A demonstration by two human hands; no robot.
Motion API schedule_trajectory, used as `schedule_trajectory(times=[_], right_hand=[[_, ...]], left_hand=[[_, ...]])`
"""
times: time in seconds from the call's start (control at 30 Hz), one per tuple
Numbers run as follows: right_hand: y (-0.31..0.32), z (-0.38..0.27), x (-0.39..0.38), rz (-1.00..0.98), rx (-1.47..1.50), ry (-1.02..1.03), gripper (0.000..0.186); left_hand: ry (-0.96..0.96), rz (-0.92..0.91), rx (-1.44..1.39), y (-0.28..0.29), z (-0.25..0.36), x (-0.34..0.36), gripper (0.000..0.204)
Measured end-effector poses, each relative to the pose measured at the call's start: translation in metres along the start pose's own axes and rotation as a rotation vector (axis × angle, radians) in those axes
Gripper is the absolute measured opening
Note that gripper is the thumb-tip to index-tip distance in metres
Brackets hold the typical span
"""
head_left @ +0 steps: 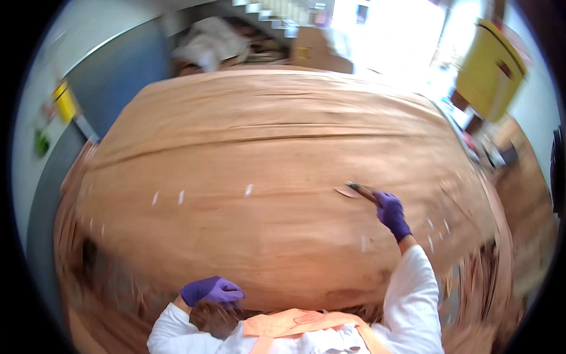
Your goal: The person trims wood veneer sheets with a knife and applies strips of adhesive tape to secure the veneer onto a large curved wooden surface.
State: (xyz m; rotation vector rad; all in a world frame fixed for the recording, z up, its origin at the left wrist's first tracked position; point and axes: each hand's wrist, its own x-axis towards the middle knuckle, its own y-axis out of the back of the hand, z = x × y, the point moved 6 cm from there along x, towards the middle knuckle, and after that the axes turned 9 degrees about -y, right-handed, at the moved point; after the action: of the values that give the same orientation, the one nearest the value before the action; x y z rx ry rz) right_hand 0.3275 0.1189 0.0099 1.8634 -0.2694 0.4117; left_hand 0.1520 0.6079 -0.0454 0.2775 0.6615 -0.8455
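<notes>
A large stack of thin brown wood veneer sheets (pixel 283 218) spreads in front of me, its top sheet rippled toward the far side. My right hand (pixel 391 216), in a purple glove, is closed round the brown handle of a hand tool (pixel 362 192) with a dark head; its exact kind is blurred. Beside that head lies a small pointed reddish veneer sliver (pixel 345 192). At the near edge of the stack, my left hand (pixel 213 291), also gloved in purple, hangs with loosely bent fingers. Nothing shows in it. Short white strips (pixel 249 190) dot the top sheet.
Ragged veneer edges (pixel 480 283) hang at the near corners. A yellow box-like object (pixel 492 71) stands high at the right, and a smaller yellow one (pixel 65 101) at the left. Beyond the stack are a pale cloth heap (pixel 212 44), a brown board (pixel 318 50) and stairs (pixel 271 15).
</notes>
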Motion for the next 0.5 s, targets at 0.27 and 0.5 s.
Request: schedule_trajectory(times=[0.27, 0.5], right_hand=[[0.037, -0.026, -0.086, 0.091, 0.099, -0.124, 0.023], [0.089, -0.015, -0.129, 0.132, 0.119, -0.176, 0.022]], left_hand=[[-0.771, 0.084, 0.18, 0.045, 0.161, -0.001, 0.031], [-1.16, 0.133, 0.211, -0.023, 0.353, 0.024, 0.042]])
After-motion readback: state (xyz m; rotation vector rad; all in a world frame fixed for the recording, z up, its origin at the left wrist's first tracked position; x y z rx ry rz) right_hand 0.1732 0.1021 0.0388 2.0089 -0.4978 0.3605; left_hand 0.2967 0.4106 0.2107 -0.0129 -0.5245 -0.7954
